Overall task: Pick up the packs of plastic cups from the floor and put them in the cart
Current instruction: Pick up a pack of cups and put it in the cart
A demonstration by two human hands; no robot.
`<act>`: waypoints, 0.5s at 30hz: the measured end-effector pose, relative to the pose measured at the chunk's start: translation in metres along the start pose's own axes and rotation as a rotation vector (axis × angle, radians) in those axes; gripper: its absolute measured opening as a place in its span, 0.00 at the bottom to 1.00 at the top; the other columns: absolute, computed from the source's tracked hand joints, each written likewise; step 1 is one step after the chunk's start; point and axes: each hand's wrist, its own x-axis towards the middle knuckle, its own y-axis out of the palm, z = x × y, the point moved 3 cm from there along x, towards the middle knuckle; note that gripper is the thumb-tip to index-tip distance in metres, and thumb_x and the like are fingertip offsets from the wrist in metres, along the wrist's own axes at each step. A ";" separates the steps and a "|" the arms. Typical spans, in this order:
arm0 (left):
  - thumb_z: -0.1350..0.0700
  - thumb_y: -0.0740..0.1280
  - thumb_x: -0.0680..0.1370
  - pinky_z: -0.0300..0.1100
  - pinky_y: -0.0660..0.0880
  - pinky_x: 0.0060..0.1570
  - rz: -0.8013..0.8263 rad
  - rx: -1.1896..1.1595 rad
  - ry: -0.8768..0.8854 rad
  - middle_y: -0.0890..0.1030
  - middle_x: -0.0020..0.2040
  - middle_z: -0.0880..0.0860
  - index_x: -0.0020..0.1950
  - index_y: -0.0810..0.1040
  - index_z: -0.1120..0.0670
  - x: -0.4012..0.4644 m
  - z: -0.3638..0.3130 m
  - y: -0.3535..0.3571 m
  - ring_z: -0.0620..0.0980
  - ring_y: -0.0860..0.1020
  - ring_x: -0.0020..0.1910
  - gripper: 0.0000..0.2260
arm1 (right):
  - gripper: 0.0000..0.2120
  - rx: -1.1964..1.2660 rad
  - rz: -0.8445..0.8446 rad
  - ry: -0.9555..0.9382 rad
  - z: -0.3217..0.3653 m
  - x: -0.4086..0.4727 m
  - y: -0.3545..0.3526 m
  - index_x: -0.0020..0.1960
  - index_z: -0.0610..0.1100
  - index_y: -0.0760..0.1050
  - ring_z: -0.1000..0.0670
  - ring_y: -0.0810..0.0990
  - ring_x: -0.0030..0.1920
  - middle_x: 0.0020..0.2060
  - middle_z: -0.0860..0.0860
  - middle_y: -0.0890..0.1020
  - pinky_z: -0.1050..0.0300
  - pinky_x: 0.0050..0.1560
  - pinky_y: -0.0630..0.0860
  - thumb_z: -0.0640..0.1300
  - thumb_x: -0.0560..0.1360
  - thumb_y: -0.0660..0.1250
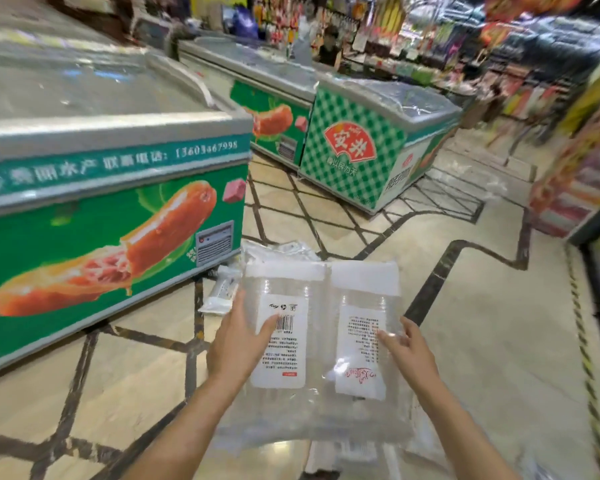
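Note:
Two clear packs of plastic cups lie side by side in front of me, raised off the floor. The left pack [284,327] has a white label with a barcode; the right pack [361,327] has a white label with red script. My left hand [238,337] grips the left pack's outer edge, thumb across its label. My right hand [407,348] holds the right pack's outer edge, fingers spread on the plastic. More packs in clear wrap [222,289] lie on the floor beyond, by the freezer's corner. No cart is visible.
A green chest freezer with a sausage picture [111,216] stands close on the left. Further freezers [357,150] line the aisle ahead. Stocked shelves [582,174] run along the right. A person stands far back. Tiled floor [465,306] stretches ahead and to the right.

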 end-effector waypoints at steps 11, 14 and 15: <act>0.30 0.62 0.69 0.54 0.74 0.57 0.043 -0.146 0.316 0.75 0.64 0.48 0.74 0.54 0.39 -0.041 -0.272 -0.093 0.52 0.74 0.62 0.37 | 0.28 0.111 -0.237 -0.231 0.190 -0.088 -0.211 0.71 0.46 0.63 0.48 0.76 0.52 0.55 0.47 0.75 0.53 0.48 0.75 0.49 0.74 0.67; 0.34 0.62 0.70 0.53 0.74 0.57 0.047 -0.150 0.389 0.73 0.66 0.49 0.74 0.54 0.41 -0.049 -0.305 -0.085 0.53 0.73 0.62 0.36 | 0.29 0.125 -0.340 -0.247 0.192 -0.105 -0.238 0.72 0.46 0.61 0.51 0.74 0.51 0.57 0.47 0.75 0.56 0.48 0.73 0.49 0.74 0.68; 0.35 0.61 0.69 0.53 0.73 0.58 0.068 -0.152 0.410 0.73 0.66 0.49 0.74 0.54 0.42 -0.052 -0.314 -0.081 0.54 0.73 0.62 0.36 | 0.30 0.120 -0.378 -0.245 0.191 -0.111 -0.246 0.72 0.46 0.61 0.51 0.73 0.52 0.59 0.47 0.75 0.55 0.50 0.72 0.49 0.74 0.68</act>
